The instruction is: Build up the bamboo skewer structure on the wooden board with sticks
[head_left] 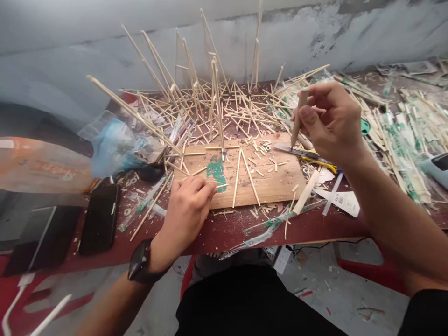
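Note:
Over the left part of a wooden board (283,184), my left hand (189,203) is closed, its fingers pinching a short wooden stick (222,185) whose end sticks out past the fingertips. Beneath that stick is a green printed mark on the board. My right hand (327,121) is raised above the board's right side, thumb and fingers closed around a tan pen-like tool (297,123) with a narrow dark tip pointing down. Below the tip lies a yellow-and-black utility knife (308,155). Two thin sticks (246,175) form an inverted V on the board, among short cut pieces.
A tall tangle of joined sticks (213,102) stands behind the board, against the wall. Wrapped chopsticks (402,140) pile up at the right. A black phone (100,219) and plastic bags (114,144) lie at the left. Wrappers (262,233) hang over the table's front edge.

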Motion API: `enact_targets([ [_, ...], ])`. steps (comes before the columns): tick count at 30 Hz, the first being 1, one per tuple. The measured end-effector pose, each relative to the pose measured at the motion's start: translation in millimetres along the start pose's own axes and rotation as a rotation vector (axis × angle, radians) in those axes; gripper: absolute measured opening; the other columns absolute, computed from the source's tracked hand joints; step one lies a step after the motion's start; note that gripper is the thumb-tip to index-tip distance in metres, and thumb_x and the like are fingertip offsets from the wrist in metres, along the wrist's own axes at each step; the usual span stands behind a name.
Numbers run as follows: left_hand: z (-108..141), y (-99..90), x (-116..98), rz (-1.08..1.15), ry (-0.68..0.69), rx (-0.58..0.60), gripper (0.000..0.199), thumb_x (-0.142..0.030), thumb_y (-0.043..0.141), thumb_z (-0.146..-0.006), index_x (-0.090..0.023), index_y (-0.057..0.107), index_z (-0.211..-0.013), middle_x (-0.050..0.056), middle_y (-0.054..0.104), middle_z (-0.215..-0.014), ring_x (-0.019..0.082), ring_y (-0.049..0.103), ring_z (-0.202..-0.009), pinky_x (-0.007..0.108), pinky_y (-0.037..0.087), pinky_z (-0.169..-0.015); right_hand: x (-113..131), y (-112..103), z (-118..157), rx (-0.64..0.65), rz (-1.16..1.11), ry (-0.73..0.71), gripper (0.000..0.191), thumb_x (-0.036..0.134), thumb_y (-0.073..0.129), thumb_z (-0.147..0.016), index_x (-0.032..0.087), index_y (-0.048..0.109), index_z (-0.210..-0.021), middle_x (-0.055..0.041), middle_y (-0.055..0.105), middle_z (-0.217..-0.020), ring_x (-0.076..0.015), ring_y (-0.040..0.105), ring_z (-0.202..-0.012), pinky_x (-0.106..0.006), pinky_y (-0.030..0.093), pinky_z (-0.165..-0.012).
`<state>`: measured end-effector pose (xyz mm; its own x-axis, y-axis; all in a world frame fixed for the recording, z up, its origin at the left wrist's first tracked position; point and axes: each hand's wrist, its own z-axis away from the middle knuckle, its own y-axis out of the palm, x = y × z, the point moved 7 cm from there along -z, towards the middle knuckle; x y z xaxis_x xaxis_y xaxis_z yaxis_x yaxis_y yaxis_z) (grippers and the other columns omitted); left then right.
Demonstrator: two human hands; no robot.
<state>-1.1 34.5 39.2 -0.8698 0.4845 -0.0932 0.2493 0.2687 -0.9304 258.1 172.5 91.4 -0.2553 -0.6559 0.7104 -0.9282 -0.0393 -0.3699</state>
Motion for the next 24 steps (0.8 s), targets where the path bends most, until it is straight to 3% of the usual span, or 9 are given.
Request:
enact_targets([
  [3,-4,5.9,-3,-0.022,0.031,0.019,0.018,-0.016,0.055,-0.105,-0.018,0.070,-0.097,0.005,0.072,-0.087,0.026,0.063,-0.084,0.038,0.036,-0.074,20,27,6,0.083,-0.205,0.089,0.018,0.038,0.068,-0.100,0.024,0.061,-0.109,0.0022,0.062,-0.079,-0.0106,0.056,-0.063,-0.027,0.046,-0.054],
  [7,-4,13.8,-7,-0.008,0.071,0.050,0.014,-0.016,0.060,-0.103,-0.017,0.072,-0.096,0.006,0.072,-0.086,0.029,0.065,-0.086,0.040,0.036,-0.076,39,65,16,0.122,-0.458,0.235,0.018,0.036,0.068,-0.095,0.025,0.055,-0.100,0.0021,0.061,-0.081,-0.0138,0.063,-0.076,-0.031,0.054,-0.069],
  [10,0,15.7,-2,0.099,0.071,0.068,0.007,-0.018,0.064,-0.101,-0.017,0.071,-0.099,0.005,0.075,-0.090,0.029,0.067,-0.089,0.039,0.037,-0.078,46,93,22,0.161,-0.650,0.349,0.023,0.037,0.067,-0.093,0.026,0.048,-0.095,0.0045,0.054,-0.076,-0.0122,0.057,-0.067,-0.029,0.049,-0.062],
  [14,2,12.4,7,0.188,0.097,0.059,0.006,-0.015,0.065,-0.101,-0.017,0.070,-0.099,0.005,0.078,-0.094,0.027,0.069,-0.090,0.038,0.037,-0.078,52,122,24,0.204,-0.812,0.455,0.034,0.045,0.069,-0.092,0.025,0.043,-0.084,0.0086,0.039,-0.065,-0.0077,0.036,-0.053,-0.024,0.031,-0.050],
  [19,0,14.0,6,0.201,0.155,0.071,0.018,-0.012,0.057,-0.103,-0.017,0.065,-0.088,0.003,0.076,-0.087,0.024,0.066,-0.081,0.037,0.036,-0.077,62,151,24,0.293,-0.888,0.412,0.059,0.073,0.055,-0.096,0.025,0.036,-0.066,0.0095,0.027,-0.053,-0.0076,0.024,-0.045,-0.025,0.025,-0.043],
  [24,4,16.2,7,0.294,0.159,0.014,0.020,-0.012,0.054,-0.103,-0.018,0.060,-0.085,0.000,0.070,-0.080,0.021,0.062,-0.078,0.035,0.037,-0.078,63,175,27,0.362,-0.936,0.392,0.066,0.076,0.053,-0.096,0.025,0.035,-0.059,0.0104,0.023,-0.049,-0.0065,0.021,-0.041,-0.025,0.022,-0.040],
])
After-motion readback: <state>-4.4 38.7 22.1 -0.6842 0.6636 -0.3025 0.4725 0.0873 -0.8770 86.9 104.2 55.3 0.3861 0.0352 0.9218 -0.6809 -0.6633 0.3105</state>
